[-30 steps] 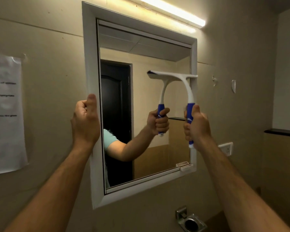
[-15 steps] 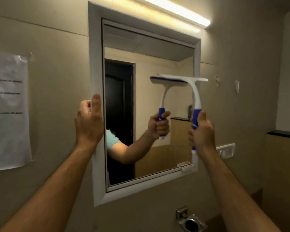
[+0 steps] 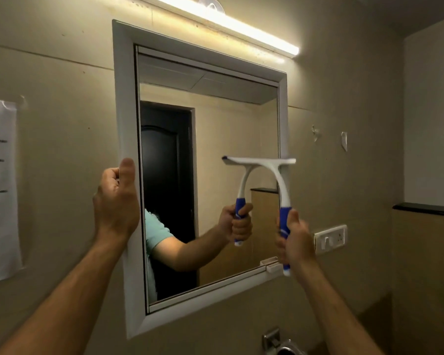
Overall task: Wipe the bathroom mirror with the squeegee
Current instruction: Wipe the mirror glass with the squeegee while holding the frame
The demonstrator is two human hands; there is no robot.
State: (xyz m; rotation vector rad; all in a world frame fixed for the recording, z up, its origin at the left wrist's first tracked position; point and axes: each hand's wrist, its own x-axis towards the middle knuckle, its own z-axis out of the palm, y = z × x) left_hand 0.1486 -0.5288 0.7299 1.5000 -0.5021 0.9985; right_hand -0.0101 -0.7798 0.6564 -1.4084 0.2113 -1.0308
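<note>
One white paper notice [image 3: 0, 188] with blurred print hangs on the beige wall at far left. The left hand [image 3: 116, 203] grips the left side of the one white-framed rectangular mirror [image 3: 124, 98], thumb straight up along the frame and fingers curled round its outer edge. One long lit tube lamp [image 3: 228, 24] runs above the mirror. The single white squeegee with a blue handle [image 3: 283, 190] has its blade against the glass at the right edge, about mid-height. The right hand [image 3: 296, 242] is wrapped tight round the blue handle. One white switch plate [image 3: 331, 238] sits just right of that hand.
</note>
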